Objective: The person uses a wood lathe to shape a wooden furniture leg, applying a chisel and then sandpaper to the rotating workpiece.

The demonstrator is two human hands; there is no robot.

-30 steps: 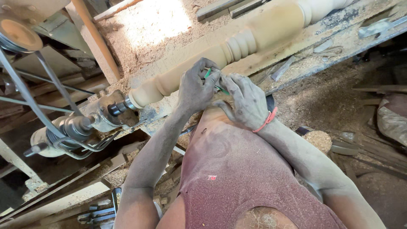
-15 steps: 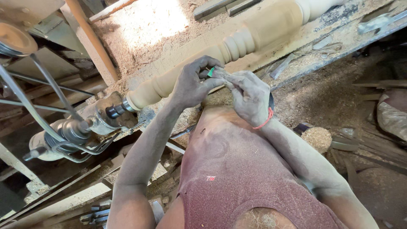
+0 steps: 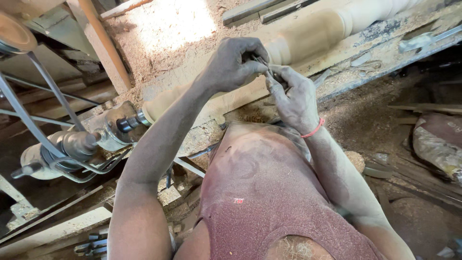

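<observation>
A long turned wooden spindle [image 3: 313, 33] lies mounted on a lathe and runs from the metal drive end [image 3: 127, 123] up to the right. My left hand [image 3: 233, 65] is closed in front of the spindle, pinching a small thin metal tool [image 3: 264, 66]. My right hand [image 3: 293, 98], with a red band at its wrist, meets it from the right, fingertips on the same tool. Both hands are dusty and hover just in front of the spindle's narrower part. How much of the tool lies inside the fingers is hidden.
Sawdust [image 3: 173, 24] covers the lathe bed. A motor [image 3: 62, 149] with a belt and pulley [image 3: 12, 33] sits at left. A wooden post [image 3: 98, 43] leans behind. Metal bars [image 3: 269, 9] lie at the top, and a chisel-like tool [image 3: 423, 41] rests at right. A sack [image 3: 440, 144] lies on the floor.
Both hands have risen a little toward the spindle, staying together on the small tool. The view has shifted, so the spindle's beaded part now sits further right.
</observation>
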